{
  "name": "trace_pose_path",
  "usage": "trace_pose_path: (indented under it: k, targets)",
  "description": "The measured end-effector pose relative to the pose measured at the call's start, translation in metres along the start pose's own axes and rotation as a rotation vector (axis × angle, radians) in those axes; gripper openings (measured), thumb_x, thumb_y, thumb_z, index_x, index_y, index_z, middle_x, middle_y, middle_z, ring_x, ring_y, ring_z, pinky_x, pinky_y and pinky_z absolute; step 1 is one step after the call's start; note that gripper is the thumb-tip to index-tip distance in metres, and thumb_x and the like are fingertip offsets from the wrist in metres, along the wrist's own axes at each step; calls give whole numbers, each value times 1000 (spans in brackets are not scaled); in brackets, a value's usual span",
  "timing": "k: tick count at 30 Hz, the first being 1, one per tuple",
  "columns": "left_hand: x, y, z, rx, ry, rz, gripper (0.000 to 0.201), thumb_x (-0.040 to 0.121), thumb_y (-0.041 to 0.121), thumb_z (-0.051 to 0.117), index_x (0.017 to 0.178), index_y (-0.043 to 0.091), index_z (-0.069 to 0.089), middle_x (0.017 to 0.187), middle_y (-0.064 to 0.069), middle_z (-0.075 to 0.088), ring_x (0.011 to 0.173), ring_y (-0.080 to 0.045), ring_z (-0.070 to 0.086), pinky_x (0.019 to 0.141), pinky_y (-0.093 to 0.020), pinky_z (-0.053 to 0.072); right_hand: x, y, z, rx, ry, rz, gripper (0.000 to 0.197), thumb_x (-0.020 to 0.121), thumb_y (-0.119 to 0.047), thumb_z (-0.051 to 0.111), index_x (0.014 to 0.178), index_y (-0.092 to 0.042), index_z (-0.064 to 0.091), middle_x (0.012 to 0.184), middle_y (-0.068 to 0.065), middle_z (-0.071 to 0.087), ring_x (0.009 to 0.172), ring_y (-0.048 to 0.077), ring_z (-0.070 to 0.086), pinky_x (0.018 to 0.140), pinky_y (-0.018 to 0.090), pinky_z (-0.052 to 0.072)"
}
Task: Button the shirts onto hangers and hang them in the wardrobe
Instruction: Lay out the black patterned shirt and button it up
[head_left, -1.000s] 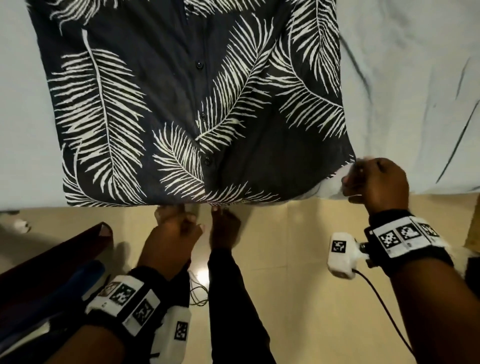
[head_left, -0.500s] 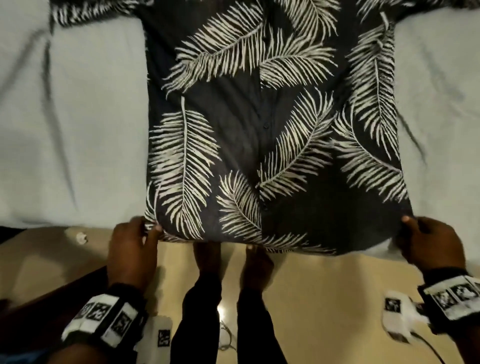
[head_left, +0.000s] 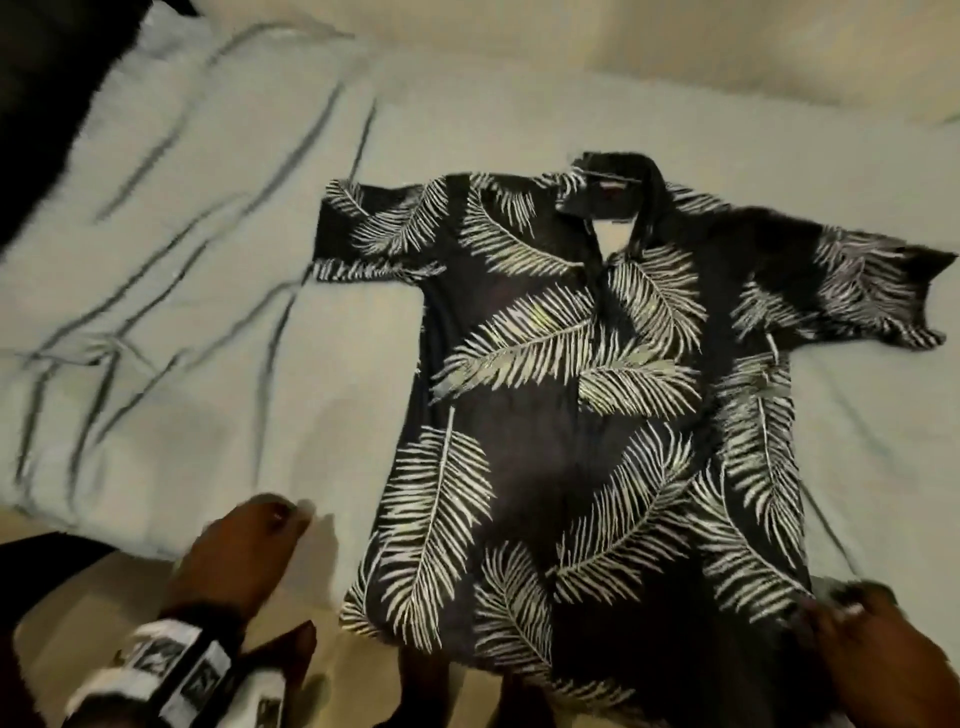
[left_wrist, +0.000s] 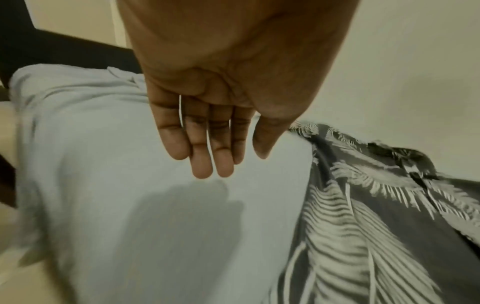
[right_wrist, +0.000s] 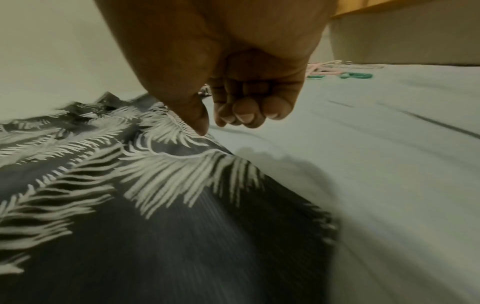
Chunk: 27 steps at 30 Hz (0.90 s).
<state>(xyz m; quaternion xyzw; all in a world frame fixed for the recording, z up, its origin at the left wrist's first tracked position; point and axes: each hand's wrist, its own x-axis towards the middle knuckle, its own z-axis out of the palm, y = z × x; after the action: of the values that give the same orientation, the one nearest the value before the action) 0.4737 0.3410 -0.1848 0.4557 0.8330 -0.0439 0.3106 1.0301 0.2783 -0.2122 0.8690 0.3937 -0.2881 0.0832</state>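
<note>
Pale bedsheet (head_left: 218, 332) covers the bed, creased in long dark folds toward its left side, with a cream wall (head_left: 675, 36) rising behind it and a beige floor (head_left: 67, 608) showing below the near edge. Dark furniture fills the top left corner of the head view. Spread flat on the sheet lies the shirt (head_left: 587, 415), black with white palm-leaf print, front up, collar toward the wall, both short sleeves out to the sides, and its hem hanging slightly over the bed's near edge. Far off on the sheet, in the right wrist view, lie some hangers (right_wrist: 340, 72), pink and green, blurred and well apart from the shirt. The left hand (head_left: 244, 551) hovers over bare sheet just left of the shirt's lower corner, not touching the cloth; its fingers (left_wrist: 205, 148) are straight, close together and pointing down, the thumb slightly apart, holding nothing, and its shadow falls on the sheet beneath. A wrist band with printed markers (head_left: 171, 670) sits on that forearm. The right hand (head_left: 857, 618) is at the shirt's lower right corner; its fingers (right_wrist: 249, 111) are curled in toward the palm with the thumb tip near the cloth's edge, and nothing appears between them.
</note>
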Motion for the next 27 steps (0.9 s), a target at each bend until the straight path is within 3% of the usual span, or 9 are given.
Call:
trace_pose_path:
  k: [2,5,11,14,17,20,22,25,27]
  targets:
    - [22,21,-27,-74,100,6,26,95,53,60,104,30,64,95,0,70,96,-30,66,79,-35,46,-15,-85,-38,52,22,-49,23,90,-43,65,96,-22,61,91,18,65,91,38,65,73,39,45]
    - [67,52,-53,-225,203,87,38,95,42,65,124,17,61,108,-6,71,103,-30,66,83,-37,46,13,-168,-52,68,18,-248,20,93,-39,58,84,-22,60,93,19,71,88,39,66,72,40,46]
    - [199,101,-98,-347,334,215,37,99,35,61,127,11,63,122,-13,69,113,-31,63,89,-32,41,93,-360,-65,-14,77,-648,25,101,-32,54,96,-10,66,95,17,70,90,37,63,70,35,38]
    - [252,128,-113,-360,336,250,38,100,41,58,126,13,65,124,-10,69,117,-28,61,94,-32,41,124,-454,-72,-61,161,-788,28,102,-29,51,106,-7,67,107,24,68,100,41,62,81,41,46]
    - [310,154,-124,-406,275,237,54,98,53,56,137,15,57,129,-7,66,121,-25,60,95,-28,39,158,-544,-65,-127,200,-876,26,101,-27,48,109,-11,68,111,21,67,104,41,62,88,44,49]
    - [355,177,-129,-442,210,248,69,96,56,56,152,19,41,143,-7,58,132,-24,52,104,-26,35,181,-599,-52,-165,179,-884,25,98,-32,52,115,-22,67,121,13,65,114,38,58,98,47,47]
    - [385,183,-130,-335,207,371,64,100,45,57,156,24,34,150,-10,50,138,-27,46,114,-35,35,192,-622,-43,-222,150,-844,26,96,-40,56,116,-27,66,123,11,64,116,37,58,99,49,47]
    - [417,184,-127,-103,198,536,47,97,35,61,144,35,52,143,-8,50,132,-31,47,110,-45,41,205,-635,-37,-258,93,-833,19,91,-42,63,104,-28,67,114,8,69,109,35,61,96,46,49]
    - [427,184,-132,-26,200,599,29,94,34,65,123,28,69,130,-9,54,123,-33,51,102,-46,45,212,-640,-37,-302,67,-850,9,91,-36,66,92,-27,66,108,9,70,106,35,62,92,39,48]
